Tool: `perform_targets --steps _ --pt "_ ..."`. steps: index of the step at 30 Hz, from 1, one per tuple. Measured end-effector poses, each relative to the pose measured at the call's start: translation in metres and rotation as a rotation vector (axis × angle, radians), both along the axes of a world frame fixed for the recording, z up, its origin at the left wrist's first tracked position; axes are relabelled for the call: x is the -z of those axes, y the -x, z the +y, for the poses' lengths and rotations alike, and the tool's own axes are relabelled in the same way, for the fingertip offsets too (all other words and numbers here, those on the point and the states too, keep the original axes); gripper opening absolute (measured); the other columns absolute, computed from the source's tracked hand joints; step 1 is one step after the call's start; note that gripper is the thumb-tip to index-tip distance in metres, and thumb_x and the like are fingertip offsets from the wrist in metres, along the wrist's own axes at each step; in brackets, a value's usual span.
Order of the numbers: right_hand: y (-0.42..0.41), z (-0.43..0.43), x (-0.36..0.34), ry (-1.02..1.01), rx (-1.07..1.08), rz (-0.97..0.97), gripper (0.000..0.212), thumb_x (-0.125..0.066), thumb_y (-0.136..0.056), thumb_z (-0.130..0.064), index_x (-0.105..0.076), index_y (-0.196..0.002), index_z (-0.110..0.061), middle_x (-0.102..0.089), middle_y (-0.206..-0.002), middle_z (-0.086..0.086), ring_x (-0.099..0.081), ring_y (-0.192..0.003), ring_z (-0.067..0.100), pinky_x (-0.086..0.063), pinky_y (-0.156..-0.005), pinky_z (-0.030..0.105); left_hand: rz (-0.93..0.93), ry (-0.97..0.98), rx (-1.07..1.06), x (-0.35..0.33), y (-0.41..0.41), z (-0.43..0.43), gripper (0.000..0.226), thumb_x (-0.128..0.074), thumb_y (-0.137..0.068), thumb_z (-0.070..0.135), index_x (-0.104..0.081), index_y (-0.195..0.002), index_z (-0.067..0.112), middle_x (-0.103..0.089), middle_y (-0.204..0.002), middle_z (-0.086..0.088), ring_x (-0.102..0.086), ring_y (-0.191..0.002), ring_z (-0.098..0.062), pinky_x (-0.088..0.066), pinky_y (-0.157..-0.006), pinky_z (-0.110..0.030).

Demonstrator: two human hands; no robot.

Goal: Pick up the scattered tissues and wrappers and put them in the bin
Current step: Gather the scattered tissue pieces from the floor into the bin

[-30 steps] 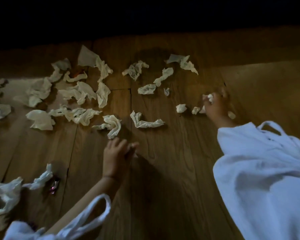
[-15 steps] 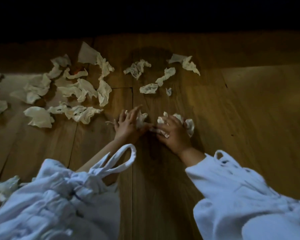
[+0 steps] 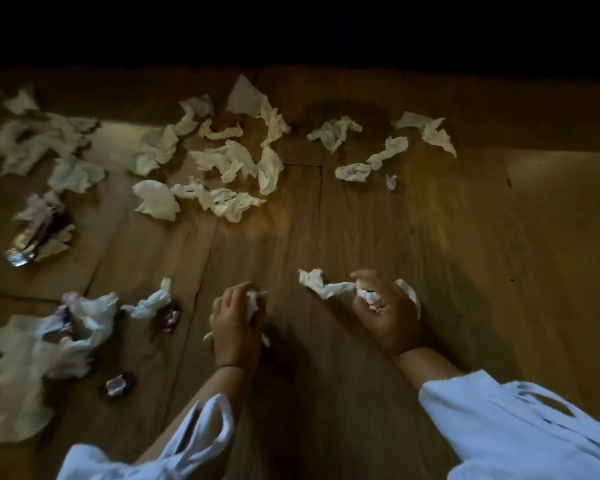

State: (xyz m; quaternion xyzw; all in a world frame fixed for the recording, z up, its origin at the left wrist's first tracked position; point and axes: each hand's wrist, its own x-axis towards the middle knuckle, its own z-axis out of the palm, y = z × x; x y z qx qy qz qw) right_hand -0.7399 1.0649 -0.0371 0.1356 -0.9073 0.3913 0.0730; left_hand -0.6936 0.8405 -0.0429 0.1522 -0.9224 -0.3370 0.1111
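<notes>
White tissues [image 3: 330, 289] are clutched in both hands, left hand [image 3: 234, 327] and right hand [image 3: 390, 317], above wooden floor [image 3: 465, 237].

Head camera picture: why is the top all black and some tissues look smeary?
In the head view, light only reaches the near wooden floor, brightest in a warm patch mid-frame, so the top goes black; in the same view the tissue pile at lower left is smeared, probably motion blur, while the farther tissues look sharper.
</notes>
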Motion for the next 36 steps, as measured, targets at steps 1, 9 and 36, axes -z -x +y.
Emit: perform_targets --steps 1,9,36 --pt "0.001 -0.009 -0.002 0.026 -0.038 -0.013 0.035 -0.051 -0.081 -0.032 -0.068 -0.104 -0.012 -0.071 -0.099 0.004 -0.059 -0.091 0.002 -0.022 -0.089 -0.009 0.01 0.018 -0.105 -0.004 -0.005 -0.014 0.048 -0.04 -0.078 0.043 -0.064 -0.097 0.006 -0.064 -0.099 -0.015 -0.056 -0.093 -0.037 -0.04 -0.078 -0.04" --pt "0.008 -0.091 -0.005 -0.151 -0.269 -0.068 0.036 -0.043 -0.074 -0.041 -0.071 -0.087 -0.024 -0.066 -0.094 0.001 -0.059 -0.091 0.025 -0.037 -0.078 0.036 -0.366 0.165 -0.279 -0.012 -0.022 -0.109 0.045 -0.052 -0.09 0.041 -0.045 -0.133 0.03 -0.017 -0.153 -0.009 -0.016 -0.136 -0.035 -0.019 -0.11 -0.046" --pt "0.008 -0.126 -0.016 -0.709 -0.573 -0.19 0.043 -0.041 -0.094 -0.033 -0.036 -0.136 -0.026 -0.021 -0.152 -0.004 -0.02 -0.137 0.023 -0.017 -0.108 0.044 -0.461 0.065 -0.549 -0.012 -0.105 -0.103 0.039 -0.049 -0.092 0.035 -0.044 -0.129 0.024 -0.029 -0.141 -0.011 -0.024 -0.127 -0.035 -0.031 -0.103 -0.053"
